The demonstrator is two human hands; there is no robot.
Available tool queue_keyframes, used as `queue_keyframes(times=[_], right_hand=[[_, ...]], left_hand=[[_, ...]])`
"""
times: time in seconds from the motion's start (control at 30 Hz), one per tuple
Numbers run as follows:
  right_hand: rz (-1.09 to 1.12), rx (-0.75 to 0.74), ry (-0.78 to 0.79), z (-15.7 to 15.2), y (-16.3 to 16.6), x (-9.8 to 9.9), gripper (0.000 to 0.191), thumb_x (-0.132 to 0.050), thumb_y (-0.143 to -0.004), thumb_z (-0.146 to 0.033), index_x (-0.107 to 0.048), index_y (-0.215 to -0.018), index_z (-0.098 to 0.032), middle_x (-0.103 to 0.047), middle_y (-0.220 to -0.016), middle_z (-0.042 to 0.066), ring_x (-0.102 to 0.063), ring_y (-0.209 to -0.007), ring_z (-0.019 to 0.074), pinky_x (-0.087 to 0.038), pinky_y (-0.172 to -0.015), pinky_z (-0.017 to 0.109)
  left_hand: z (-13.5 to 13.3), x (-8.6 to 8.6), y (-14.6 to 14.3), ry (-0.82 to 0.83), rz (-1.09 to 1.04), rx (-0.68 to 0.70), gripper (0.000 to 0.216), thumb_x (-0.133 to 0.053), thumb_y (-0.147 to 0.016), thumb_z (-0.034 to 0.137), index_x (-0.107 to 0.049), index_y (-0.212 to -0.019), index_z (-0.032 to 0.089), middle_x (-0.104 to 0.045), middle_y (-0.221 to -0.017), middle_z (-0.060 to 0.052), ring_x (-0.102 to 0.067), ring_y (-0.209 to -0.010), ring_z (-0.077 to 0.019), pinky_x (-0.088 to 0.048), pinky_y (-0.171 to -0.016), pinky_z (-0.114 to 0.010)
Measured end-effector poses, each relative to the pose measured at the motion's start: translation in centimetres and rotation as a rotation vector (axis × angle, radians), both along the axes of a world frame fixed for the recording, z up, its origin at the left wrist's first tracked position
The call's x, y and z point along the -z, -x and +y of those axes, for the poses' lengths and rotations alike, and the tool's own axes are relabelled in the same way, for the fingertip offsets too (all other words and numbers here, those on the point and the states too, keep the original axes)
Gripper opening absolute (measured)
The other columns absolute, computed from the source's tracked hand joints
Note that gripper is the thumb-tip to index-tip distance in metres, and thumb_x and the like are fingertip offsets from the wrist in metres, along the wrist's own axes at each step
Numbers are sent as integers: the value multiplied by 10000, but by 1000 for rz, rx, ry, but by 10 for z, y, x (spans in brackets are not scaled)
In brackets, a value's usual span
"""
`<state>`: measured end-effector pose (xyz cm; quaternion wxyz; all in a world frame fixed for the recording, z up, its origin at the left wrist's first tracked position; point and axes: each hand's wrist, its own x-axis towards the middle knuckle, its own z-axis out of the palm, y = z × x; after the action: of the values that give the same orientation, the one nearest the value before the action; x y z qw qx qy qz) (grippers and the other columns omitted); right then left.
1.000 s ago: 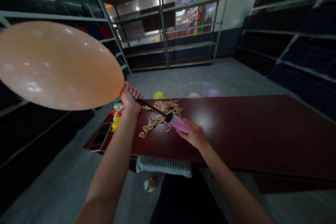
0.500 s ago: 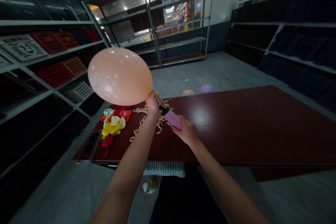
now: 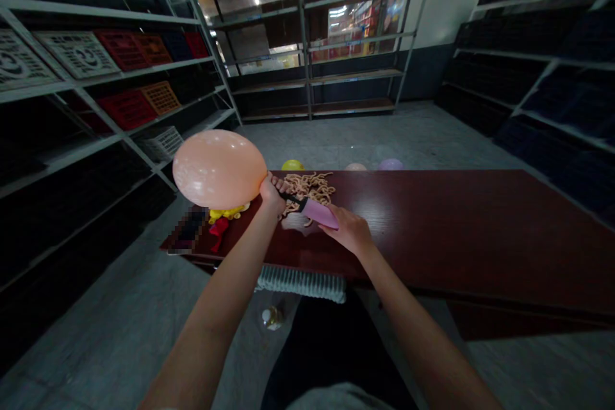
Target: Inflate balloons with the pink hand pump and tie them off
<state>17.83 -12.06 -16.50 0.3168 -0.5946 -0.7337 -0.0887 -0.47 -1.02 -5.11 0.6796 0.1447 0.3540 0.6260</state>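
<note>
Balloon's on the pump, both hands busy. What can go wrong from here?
1. Only the left hand pinches the peach balloon neck onto the nozzle of the pump. A slip could free it and send it off deflating.
2. The balloon is already well filled, so more strokes from the right hand might burst it.
3. The pump sits just above the tan stringy pile on the table and could snag or scatter it.

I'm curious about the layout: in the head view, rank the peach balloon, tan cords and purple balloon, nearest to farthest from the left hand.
1. Peach balloon: neck in the left hand, body leftward.
2. Tan cords: on the table, just right.
3. Purple balloon: beyond the table's far edge, rightward.
</note>
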Motion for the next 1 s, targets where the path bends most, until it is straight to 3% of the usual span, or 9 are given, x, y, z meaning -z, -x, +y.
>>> queue_keyframes(times=[0.17, 0.37, 0.5, 0.67, 0.83, 1.0], right_hand=[[-13, -68, -4, -2, 0, -1, 455, -714, -874, -416, -625, -1275, -222, -758, -1135, 98, -735, -933, 246, -545, -780, 317], [76, -104, -3, -1, -1, 3, 485, -700, -879, -427, -599, -1303, -215, -746, -1187, 97, -744, -978, 254, -576, -820, 352], [115, -110, 1, -2, -2, 4, 484, -678, -889, -450, -589, -1294, -199, -754, -1153, 107, -753, -950, 263, -585, -799, 355], [154, -46, -9, -3, -5, 5, 434, -638, -907, -457, -599, -1237, -178, -771, -1053, 112, -762, -844, 257, -575, -730, 333], [212, 59, 8, 0, -9, 7, 422, -613, -901, -467, -595, -1202, -172, -774, -937, 94, -751, -765, 248, -535, -658, 308], [242, 150, 36, 1, -10, 6, 423, -582, -910, -482, -589, -1187, -162, -773, -930, 99, -746, -750, 252, -498, -631, 297]], left_hand=[[-2, -13, 40, -45, -12, -40, 458, -404, -1012, 259, -213, -598, 213, -184, -455, 75, -198, -345, -79, -224, -400, -236], [-6, -59, 62, -176, 58, -37, 546, -507, -1001, 439, -220, -599, 206, -209, -447, 72, -217, -344, -72, -240, -390, -230], [-8, -87, 53, -282, 88, -26, 569, -550, -978, 470, -232, -583, 212, -212, -439, 66, -201, -343, -78, -234, -373, -243], [-6, -105, 17, -350, 104, -38, 594, -587, -957, 496, -246, -560, 214, -204, -423, 68, -174, -337, -71, -188, -359, -245], [-2, -105, -34, -346, 144, 22, 590, -641, -916, 513, -281, -557, 214, -232, -411, 77, -184, -321, -59, -165, -352, -234], [-6, -69, -84, -344, 213, 137, 557, -611, -932, 453, -295, -540, 214, -258, -388, 75, -222, -295, -57, -180, -343, -221]])
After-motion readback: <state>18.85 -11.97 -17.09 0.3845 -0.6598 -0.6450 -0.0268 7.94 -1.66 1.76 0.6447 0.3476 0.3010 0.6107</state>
